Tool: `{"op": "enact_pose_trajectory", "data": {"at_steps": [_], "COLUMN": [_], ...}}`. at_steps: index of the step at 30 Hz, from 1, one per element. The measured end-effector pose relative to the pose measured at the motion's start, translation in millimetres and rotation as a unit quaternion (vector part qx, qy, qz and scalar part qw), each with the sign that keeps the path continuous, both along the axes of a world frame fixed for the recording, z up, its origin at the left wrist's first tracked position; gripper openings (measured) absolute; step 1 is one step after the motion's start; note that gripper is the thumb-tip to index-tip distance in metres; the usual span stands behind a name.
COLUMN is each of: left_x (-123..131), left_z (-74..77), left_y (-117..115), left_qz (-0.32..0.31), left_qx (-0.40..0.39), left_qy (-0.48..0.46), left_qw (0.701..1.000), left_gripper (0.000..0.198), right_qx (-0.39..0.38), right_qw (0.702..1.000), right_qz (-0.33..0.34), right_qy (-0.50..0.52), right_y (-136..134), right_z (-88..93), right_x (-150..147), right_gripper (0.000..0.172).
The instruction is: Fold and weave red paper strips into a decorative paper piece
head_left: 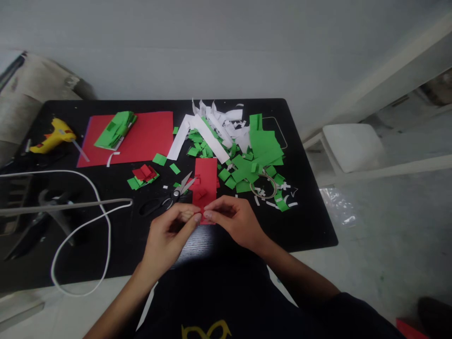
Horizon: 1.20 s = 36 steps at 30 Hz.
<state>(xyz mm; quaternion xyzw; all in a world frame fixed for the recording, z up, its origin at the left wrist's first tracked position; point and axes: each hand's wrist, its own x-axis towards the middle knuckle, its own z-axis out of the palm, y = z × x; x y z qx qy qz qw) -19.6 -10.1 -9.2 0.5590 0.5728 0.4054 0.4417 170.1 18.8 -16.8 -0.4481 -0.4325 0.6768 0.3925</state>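
Note:
Fingertips of my left hand [171, 231] and my right hand [235, 219] meet, pinched on a small red paper piece [202, 212]. Beneath and beyond them a red paper strip [206, 176] lies on the black table, with small folded red bits on it. Scissors [169, 197] with black handles lie open just left of the strip, blades pointing toward it. A small pile of red and green paper pieces [144, 175] sits farther left. How the held piece is folded is hidden by the fingers.
Green scraps [259, 150] and white strips [212, 132] cover the table's right half, with a tape ring [263, 187]. A red sheet [151, 132], green stack [116, 129] and yellow glue gun [56, 135] lie back left. A white cable [108, 235] loops at left; a white stool [353, 146] stands right.

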Motion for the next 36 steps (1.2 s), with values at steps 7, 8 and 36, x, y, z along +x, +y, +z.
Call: {"op": "enact_pose_trajectory", "data": {"at_steps": [7,8,36], "left_x": [3,3,-17], "left_z": [2.4,2.7,-4.7], "left_y": [4,5,10], "left_qz": [0.037,0.035,-0.091], "left_qx": [-0.032,-0.038,-0.048], "left_qy": [-0.073,-0.085,-0.074], "left_qw": [0.996,0.995,0.992], "left_gripper": [0.020,0.021,0.022], "right_qx": [0.003,-0.001,-0.217], "right_qw": [0.999,0.999,0.942], "right_qz": [0.020,0.024,0.133], "right_qy": [0.042,0.047,0.221], "right_y": [2,1,7], "right_z": [-2.1,-2.5,-5.1], "right_x": [2,2,0], "right_gripper": [0.032,0.034,0.044]}}
